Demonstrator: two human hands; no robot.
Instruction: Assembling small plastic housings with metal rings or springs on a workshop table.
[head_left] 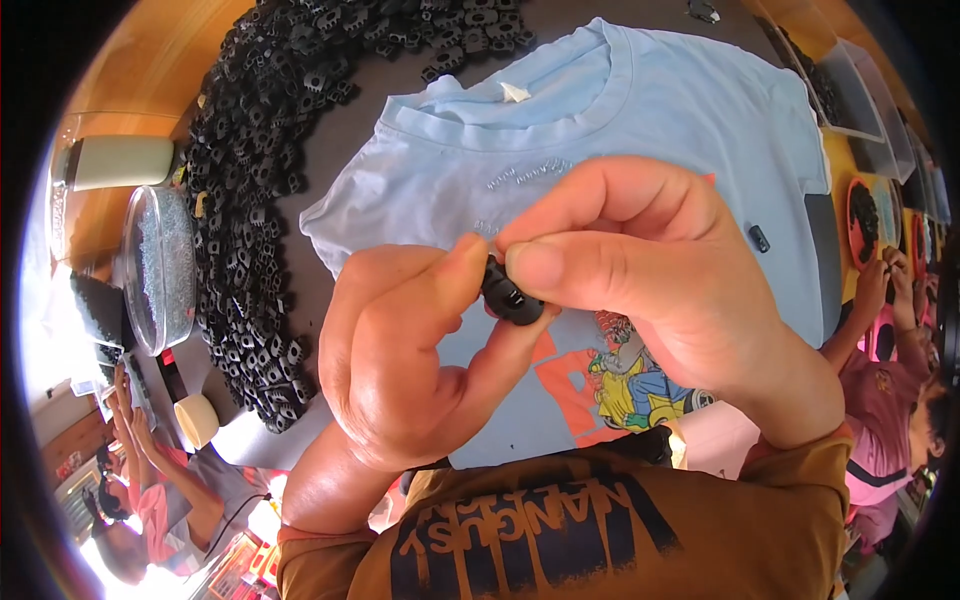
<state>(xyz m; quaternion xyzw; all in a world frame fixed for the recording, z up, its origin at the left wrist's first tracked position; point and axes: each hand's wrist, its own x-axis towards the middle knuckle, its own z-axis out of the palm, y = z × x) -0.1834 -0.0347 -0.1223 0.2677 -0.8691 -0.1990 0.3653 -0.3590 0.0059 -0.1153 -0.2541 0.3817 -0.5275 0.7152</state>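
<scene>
A small black plastic part [513, 300], short and rounded, is pinched between my two hands above a light blue T-shirt [700, 115]. My left hand [400, 350] grips it from the left and below, thumb and fingertips closed around it. At its upper right end, my right hand [650, 270] presses with thumb and forefinger together; whether a second tiny piece sits there is hidden. Another small black part [758, 238] lies on the shirt, to the right of my right hand. The shirt is spread flat, with a coloured cartoon print [640, 385] partly under my wrists.
A long heap of black plastic pieces [250, 200] curves along the table's left and far side. Further left stands a clear oval dish [130, 275] of small clear bits. At the far right is a clear plastic box [870, 95]. Co-workers sit on both sides, hands raised.
</scene>
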